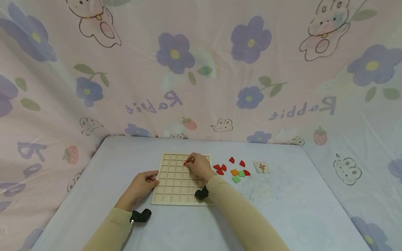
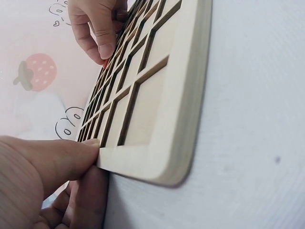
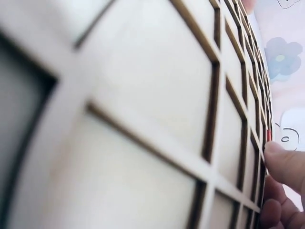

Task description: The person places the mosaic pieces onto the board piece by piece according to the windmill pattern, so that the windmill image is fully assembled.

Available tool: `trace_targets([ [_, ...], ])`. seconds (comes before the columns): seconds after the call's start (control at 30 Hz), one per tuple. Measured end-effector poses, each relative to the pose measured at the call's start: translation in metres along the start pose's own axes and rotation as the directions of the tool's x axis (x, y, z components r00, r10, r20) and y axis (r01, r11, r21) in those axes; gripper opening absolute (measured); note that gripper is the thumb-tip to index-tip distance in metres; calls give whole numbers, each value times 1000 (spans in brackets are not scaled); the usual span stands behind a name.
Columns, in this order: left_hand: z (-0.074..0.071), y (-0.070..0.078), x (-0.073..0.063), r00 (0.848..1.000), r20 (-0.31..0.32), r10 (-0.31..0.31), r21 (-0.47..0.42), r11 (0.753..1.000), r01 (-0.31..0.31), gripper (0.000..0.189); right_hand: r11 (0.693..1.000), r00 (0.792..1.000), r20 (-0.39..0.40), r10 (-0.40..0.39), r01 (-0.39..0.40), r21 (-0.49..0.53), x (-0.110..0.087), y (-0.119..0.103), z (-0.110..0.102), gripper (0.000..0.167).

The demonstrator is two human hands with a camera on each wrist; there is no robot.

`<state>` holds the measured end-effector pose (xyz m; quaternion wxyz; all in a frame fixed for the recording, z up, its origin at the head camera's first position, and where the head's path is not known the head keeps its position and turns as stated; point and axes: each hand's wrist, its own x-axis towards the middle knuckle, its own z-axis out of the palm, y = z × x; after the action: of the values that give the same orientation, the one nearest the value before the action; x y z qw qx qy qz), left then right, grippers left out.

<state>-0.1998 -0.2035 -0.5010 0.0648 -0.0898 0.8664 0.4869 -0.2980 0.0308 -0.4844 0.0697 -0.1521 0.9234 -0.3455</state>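
Note:
A pale wooden grid board (image 1: 171,191) with square cells lies on the table. At its left edge my left hand (image 1: 140,184) grips the rim, with the thumb on top and a finger against the side in the left wrist view. Over the upper middle cells, my right hand (image 1: 201,167) pinches a small red quarter-round tile (image 1: 186,162) between thumb and fingers. Only a sliver of that tile shows in the right wrist view, beside the thumb (image 3: 281,162). The other cells in view show bare wood.
Right of the board lie several loose red quarter-round tiles (image 1: 231,160), an orange square tile (image 1: 234,172) and two green square tiles (image 1: 236,179). Farther right is a small pattern card (image 1: 262,167) with a printed grid. A printed curtain (image 1: 207,87) hangs behind the white table (image 1: 298,209).

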Motion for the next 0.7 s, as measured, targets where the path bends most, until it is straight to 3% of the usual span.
trace_targets([
  [0.23,4,-1,0,1000,13,21,8,1000,-21,49,999,1000,13,-11,10,50,-10,8,-7,27],
  [0.47,0,-1,0,997,38,69,30,997,-70,49,982,1000,15,12,-14,188,-28,26,-37,37],
  [0.7,-3,-2,-2,997,39,66,57,996,-68,50,986,998,-34,59,-53,159,-48,46,-60,37],
])
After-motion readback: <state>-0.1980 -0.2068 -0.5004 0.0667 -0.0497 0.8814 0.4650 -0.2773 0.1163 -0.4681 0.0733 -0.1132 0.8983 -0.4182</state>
